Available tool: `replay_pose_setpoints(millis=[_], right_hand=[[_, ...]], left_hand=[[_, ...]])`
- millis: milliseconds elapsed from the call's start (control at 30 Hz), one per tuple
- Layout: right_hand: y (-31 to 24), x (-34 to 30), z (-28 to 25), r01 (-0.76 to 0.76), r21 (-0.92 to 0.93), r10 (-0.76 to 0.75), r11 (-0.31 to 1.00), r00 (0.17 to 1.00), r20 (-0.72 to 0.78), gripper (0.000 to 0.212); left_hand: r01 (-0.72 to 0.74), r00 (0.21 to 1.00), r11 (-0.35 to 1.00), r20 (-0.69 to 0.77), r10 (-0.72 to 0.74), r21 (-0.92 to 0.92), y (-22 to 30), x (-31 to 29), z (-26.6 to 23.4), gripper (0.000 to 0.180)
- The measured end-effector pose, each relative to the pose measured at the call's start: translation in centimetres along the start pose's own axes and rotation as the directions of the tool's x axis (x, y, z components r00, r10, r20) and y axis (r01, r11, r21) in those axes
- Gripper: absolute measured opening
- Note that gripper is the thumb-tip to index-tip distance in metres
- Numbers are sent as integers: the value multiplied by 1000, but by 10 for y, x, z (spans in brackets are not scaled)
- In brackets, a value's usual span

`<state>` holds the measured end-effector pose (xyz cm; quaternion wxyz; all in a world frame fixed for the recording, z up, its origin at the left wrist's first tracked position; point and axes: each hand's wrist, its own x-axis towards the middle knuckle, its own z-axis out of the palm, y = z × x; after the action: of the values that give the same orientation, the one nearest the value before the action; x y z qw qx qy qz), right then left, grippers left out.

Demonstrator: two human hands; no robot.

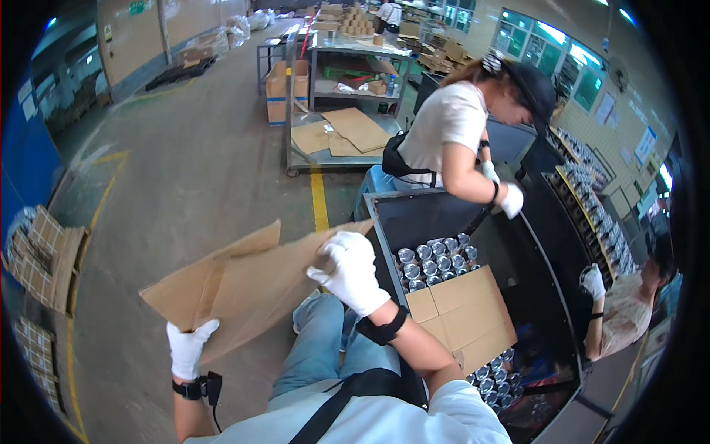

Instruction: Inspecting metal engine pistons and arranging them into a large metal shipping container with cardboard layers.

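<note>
Both my hands wear white gloves and grip one creased brown cardboard sheet [259, 285], raised at a tilt over my lap. My left hand [189, 346] pinches its lower left edge, thumb on the near face. Near the upper right end, my right hand [352, 272] is closed on the edge. To the right, a dark metal-framed bin [381, 222] holds rows of shiny round metal parts [438, 259]. Another flat cardboard piece [473, 311] lies over some of those parts, and more of them [497, 381] show below it.
A co-worker [462, 133] in white gloves leans over the bin's far end. Another person [632, 311] sits at the right by a rack of metal parts [599, 214]. A metal cart [340, 159] carries cardboard sheets. Strapped bundles on a pallet [48, 255] stand on the left.
</note>
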<state>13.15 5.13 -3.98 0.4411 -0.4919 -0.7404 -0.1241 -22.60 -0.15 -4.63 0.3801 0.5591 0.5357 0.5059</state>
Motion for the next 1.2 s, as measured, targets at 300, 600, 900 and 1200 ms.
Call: replay_pose_setpoints(millis=[300,600,900,1200], right_hand=[[-29,8,55,-205,99,127,974,850,512,34],[-2,19,51,-876,138,194,-462,52,980,126],[25,1,78,-786,88,162,-612,-15,987,43],[22,-83,125,-852,246,207,-462,166,964,24]], left_hand=[[158,987,986,33,-160,57,-37,-34,-48,42],[-375,923,824,85,377,425,-24,24,-32,34],[-791,596,517,603,531,327,-47,65,-5,51],[-544,636,568,745,-200,617,-72,49,-1,78]])
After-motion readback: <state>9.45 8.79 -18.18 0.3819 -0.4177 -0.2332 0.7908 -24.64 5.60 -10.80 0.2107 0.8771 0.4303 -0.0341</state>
